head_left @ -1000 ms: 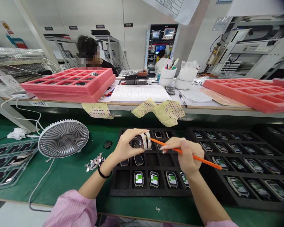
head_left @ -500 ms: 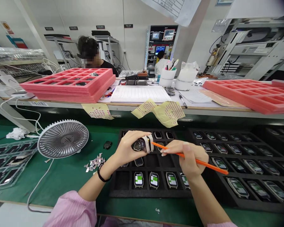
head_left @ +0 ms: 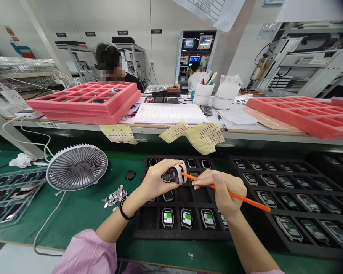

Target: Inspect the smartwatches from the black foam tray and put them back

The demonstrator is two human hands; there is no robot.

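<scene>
My left hand (head_left: 156,179) is closed around the edges of a smartwatch (head_left: 175,174) held on edge above a black foam tray. A gap shows between the watch's dark screen side and its pale other half. My right hand (head_left: 227,190) grips a thin orange stick (head_left: 250,201), whose narrow tip reaches into that gap or touches its edge; I cannot tell how deep. Beneath both hands, the black foam tray (head_left: 151,233) holds several watches in its pockets, and those in the front row have lit green-and-white screens (head_left: 186,218).
More watches fill a second black tray (head_left: 271,234) at the right. Left of my arm are a white fan (head_left: 77,167), small silvery pieces (head_left: 114,196) and a dark watch part (head_left: 130,174). Pink foam trays (head_left: 82,110) stand on the shelf; beyond it sits a person (head_left: 108,61).
The orange stick and my right hand have shifted slightly left, its tip closer into the watch's gap. My left hand keeps its hold, and the view has moved a little.
</scene>
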